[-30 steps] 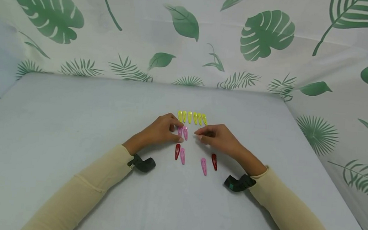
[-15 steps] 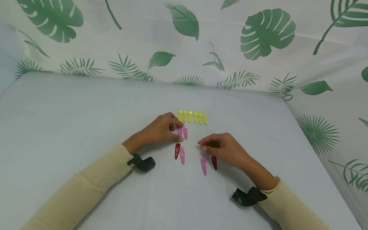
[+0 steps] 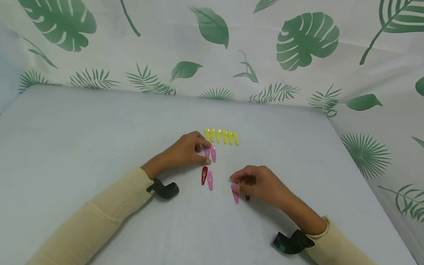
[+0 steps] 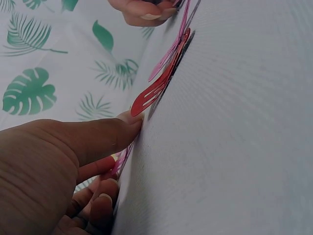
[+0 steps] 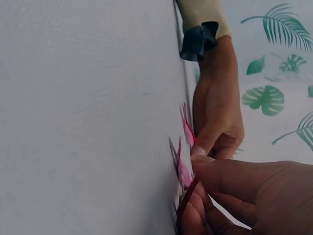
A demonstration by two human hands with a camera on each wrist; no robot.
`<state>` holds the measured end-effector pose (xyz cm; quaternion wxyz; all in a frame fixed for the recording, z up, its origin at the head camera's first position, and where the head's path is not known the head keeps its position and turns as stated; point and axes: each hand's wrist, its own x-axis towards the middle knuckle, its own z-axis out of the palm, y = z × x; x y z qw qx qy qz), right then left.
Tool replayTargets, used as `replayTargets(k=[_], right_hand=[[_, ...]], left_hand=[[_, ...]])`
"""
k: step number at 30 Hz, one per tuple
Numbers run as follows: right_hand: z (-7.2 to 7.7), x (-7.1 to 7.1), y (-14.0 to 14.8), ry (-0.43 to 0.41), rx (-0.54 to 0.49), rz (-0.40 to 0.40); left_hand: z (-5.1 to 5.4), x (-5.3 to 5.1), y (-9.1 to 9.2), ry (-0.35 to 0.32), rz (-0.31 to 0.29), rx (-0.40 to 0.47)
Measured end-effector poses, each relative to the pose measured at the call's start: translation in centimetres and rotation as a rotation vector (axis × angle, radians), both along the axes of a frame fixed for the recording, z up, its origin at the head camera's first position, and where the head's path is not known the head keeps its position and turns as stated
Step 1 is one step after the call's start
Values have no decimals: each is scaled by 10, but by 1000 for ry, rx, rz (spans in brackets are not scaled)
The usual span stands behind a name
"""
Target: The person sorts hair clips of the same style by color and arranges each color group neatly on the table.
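Observation:
My left hand (image 3: 186, 149) has its thumb and index finger at the two ends of a pink snap hair clip (image 3: 207, 152); another pink clip (image 3: 213, 153) lies just right of it. Below them on the table are a red clip (image 3: 204, 176) and a pink clip (image 3: 210, 181). My right hand (image 3: 261, 184) hovers low, its thumb over the top of a pink clip (image 3: 235, 196), fingers apart. A red clip (image 3: 247, 198) is mostly hidden under that hand. In the left wrist view, the red clip (image 4: 159, 88) stands out close beside the thumb.
A row of several yellow hair clips (image 3: 218, 136) lies beyond the pink ones. The white table (image 3: 86, 140) runs back to a leaf-print cloth (image 3: 219, 79). Each wrist wears a black camera, the left one (image 3: 165, 189) and the right one (image 3: 293, 241).
The right hand has moved back toward the person and slightly right, from beside the upper pink clips to the lower pink clip. The left hand stays in place.

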<state>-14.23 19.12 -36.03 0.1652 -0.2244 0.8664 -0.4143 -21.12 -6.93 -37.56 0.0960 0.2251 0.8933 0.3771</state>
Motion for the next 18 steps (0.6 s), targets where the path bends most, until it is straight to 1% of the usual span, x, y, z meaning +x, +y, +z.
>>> replayTargets(k=[3, 7, 11, 14, 18], right_hand=[[-1, 2, -1, 32, 26, 10], [-2, 4, -2, 89, 79, 13], [-1, 6, -3, 129, 108, 27], [-1, 6, -5, 142, 116, 37], [0, 6, -6, 134, 120, 37]], left_hand=[[-1, 0, 0, -4, 0, 0], [-3, -1, 1, 5, -6, 2], [-5, -2, 1, 17, -11, 4], [-6, -2, 1, 20, -9, 2], [-4, -1, 0, 15, -6, 0]])
